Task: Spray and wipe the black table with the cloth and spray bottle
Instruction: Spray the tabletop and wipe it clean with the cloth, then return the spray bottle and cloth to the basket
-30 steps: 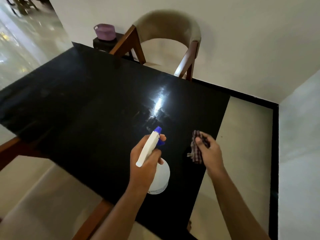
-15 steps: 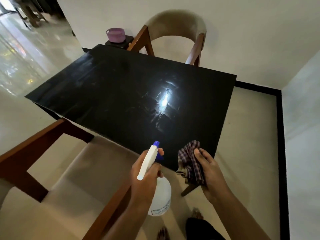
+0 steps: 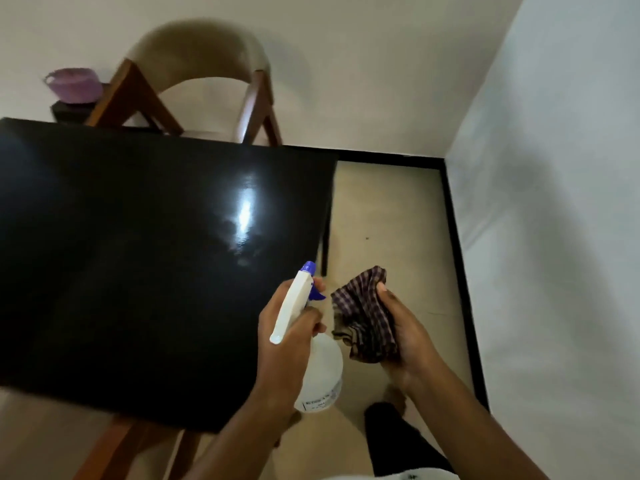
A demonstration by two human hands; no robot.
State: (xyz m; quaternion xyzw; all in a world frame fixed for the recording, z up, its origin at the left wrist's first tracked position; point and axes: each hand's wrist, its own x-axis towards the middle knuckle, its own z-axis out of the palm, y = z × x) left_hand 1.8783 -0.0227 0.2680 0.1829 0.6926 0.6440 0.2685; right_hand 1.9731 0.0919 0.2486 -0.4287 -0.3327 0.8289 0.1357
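- Plainly, from the head view, the left hand (image 3: pixel 287 344) grips the spray bottle (image 3: pixel 320 372) by its neck. The fingers are curled round it and one lies by the blue trigger. I judge this a firing grip, chosen so that one squeeze sends out mist.
- The bottle is held in the air over the near right corner of the black table (image 3: pixel 138 254). Its nozzle points forward across the glossy top, which suits spraying ahead rather than straight down.
- The right hand (image 3: pixel 405 337) holds the checked cloth (image 3: pixel 363 320) bunched up, with the thumb pressed on top and the fingers closed behind it. A wad like this gives a firm pad for wiping.
- The cloth hangs just beside the bottle and off the table, over the pale floor (image 3: pixel 388 220) past the table's right edge. There it seems to wait clear of the spray.
- A bright glare lies on the tabletop with faint smears around it; whether these are wet I cannot tell.
- Beyond the far edge stands a wooden chair (image 3: pixel 207 81), and to its left a purple basket (image 3: pixel 74 84) sits on a small dark stand.
- In my judgement the spraying step is in hand and the wiping comes after it.
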